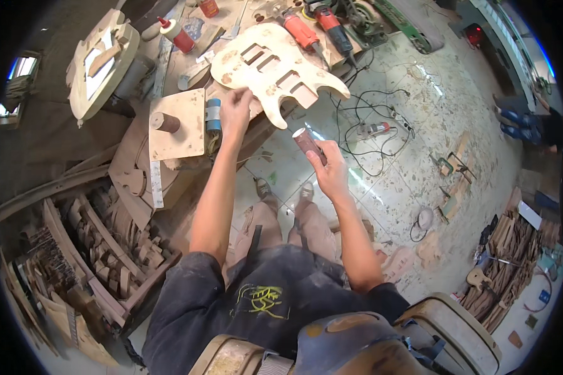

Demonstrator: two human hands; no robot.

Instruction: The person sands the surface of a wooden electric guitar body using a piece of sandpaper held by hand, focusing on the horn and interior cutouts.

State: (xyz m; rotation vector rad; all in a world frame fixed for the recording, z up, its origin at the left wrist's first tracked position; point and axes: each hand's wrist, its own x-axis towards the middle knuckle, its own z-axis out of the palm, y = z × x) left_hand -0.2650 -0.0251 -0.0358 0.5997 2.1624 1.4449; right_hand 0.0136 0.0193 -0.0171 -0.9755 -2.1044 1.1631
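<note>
A pale wooden electric guitar body (270, 82) with cut-out cavities and brown patches lies on the workbench, its horned end jutting over the edge. At its near left edge is my left hand (236, 114), fingers curled against the rim. My right hand (333, 170) is wrapped around a brown cylinder (306, 145) that looks like a sanding block covered in sandpaper. It is held above the floor, just short of the guitar's horns. Left of my left hand, a square wooden board (191, 137) carries another brown cylinder (166, 122), with a blue roll (213, 114) beside it.
Red power tools (301, 31) and a red-and-white glue bottle (176, 35) sit on the bench. Another guitar-shaped body (122, 59) stands at far left. Black cables (350, 128) tangle across the floor on the right. Wood offcuts (131, 250) fill a rack at lower left.
</note>
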